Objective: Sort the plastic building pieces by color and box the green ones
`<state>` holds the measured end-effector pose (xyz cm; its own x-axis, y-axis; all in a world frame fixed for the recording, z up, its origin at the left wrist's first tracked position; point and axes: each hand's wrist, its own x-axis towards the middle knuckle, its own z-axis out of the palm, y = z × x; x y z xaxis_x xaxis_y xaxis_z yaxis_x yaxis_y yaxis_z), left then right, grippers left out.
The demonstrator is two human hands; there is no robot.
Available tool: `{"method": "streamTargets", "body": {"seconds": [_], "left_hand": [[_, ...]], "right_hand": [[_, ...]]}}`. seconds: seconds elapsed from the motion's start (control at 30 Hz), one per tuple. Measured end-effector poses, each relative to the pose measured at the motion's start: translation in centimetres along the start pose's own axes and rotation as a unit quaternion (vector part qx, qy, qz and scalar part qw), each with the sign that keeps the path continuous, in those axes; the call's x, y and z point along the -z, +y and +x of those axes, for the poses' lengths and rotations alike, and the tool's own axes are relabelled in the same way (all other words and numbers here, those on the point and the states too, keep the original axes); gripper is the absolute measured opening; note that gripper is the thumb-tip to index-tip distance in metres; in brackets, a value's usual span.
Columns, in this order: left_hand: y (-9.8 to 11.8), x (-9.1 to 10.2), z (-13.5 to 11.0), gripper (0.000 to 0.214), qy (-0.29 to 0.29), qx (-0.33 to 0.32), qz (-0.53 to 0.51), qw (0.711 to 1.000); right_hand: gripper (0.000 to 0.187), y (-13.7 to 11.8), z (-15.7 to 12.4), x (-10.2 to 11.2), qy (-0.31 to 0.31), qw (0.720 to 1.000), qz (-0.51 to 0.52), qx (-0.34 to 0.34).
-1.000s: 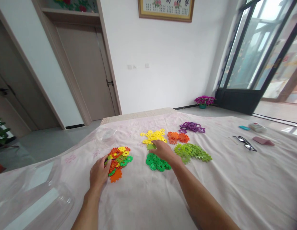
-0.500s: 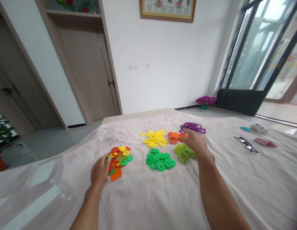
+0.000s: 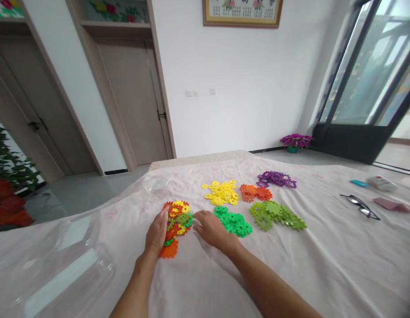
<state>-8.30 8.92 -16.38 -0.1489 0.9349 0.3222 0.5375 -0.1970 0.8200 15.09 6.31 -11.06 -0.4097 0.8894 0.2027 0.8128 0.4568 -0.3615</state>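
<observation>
- Mixed pile [image 3: 176, 221] of flat notched plastic discs — orange, yellow, green jumbled together — on the pink cloth [image 3: 324, 265] over the tabletop, near the front edge, within easy reach of both arms.
- Left hand [image 3: 157, 233] laid against the pile's left side, palm down, fingers loosely extended and nothing clamped in it; probably placed there to pen the pieces in and stop the heap spreading.
- Right hand [image 3: 210, 228] just right of the mixed pile, fingers spread and pointing toward it, fingertips at or near the pile's edge; contact hard to confirm at this angle. Nothing visibly gripped.
- Heap thus bracketed between the two hands.
- Beyond, single-colour groups set apart from each other: dark green pile [image 3: 234, 221] right beside the right hand, lime green pile [image 3: 277, 215] further right, yellow pile [image 3: 222, 193], orange pile [image 3: 256, 193], purple pile [image 3: 276, 179] farthest back. Clear gaps between them, so colours stay separate and readable at a glance.
- One loose orange disc [image 3: 169, 250] at the near end of the mixed heap, by the left wrist.
- Clear plastic container [image 3: 64, 269] lying near the left front corner, well apart from the piles; small clear lid or dish [image 3: 156, 184] behind the mixed heap.
- Glasses [image 3: 359, 206] and a few small items off to the far right, out of the working area.
</observation>
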Motion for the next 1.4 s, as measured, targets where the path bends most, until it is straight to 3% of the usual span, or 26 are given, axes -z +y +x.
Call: {"method": "streamTargets", "body": {"seconds": [0.13,0.23,0.3,0.57,0.97,1.1,1.2,1.3,1.4], "left_hand": [[-0.5,-0.2,0.1,0.054,0.073,0.012,-0.069,0.995],[-1.3,0.6,0.3,0.049,0.138,0.052,-0.023,0.989],[-1.7,1.2,0.4,0.045,0.151,0.080,0.024,0.985],[-1.7,1.6,0.6,0.038,0.063,0.101,0.133,0.984],[-0.8,1.8,0.2,0.036,0.037,0.099,0.165,0.981],[-1.0,1.8,0.2,0.036,0.030,0.092,0.179,0.979],[-1.0,1.8,0.2,0.037,0.025,0.093,0.188,0.978],[-0.8,1.9,0.2,0.037,0.020,0.093,0.199,0.975],[-0.8,1.8,0.2,0.037,0.019,0.087,0.205,0.975]], "right_hand": [[0.038,-0.5,0.6,-2.9,0.030,1.000,0.002,0.011],[0.046,-0.5,1.1,-4.1,0.053,0.999,0.010,0.006],[0.043,-0.4,1.4,-4.3,0.050,0.998,0.023,0.011],[0.017,-0.3,1.3,-3.4,0.054,0.998,-0.006,0.010],[0.028,-0.3,0.7,-3.3,0.119,0.992,-0.032,-0.040],[0.027,1.7,0.8,-2.0,0.145,0.988,0.003,-0.052],[0.025,4.5,1.0,0.0,0.201,0.975,0.041,-0.083],[0.027,7.9,0.9,2.8,0.265,0.950,0.047,-0.158],[0.033,11.5,-0.1,5.8,0.291,0.927,0.033,-0.236]]}}
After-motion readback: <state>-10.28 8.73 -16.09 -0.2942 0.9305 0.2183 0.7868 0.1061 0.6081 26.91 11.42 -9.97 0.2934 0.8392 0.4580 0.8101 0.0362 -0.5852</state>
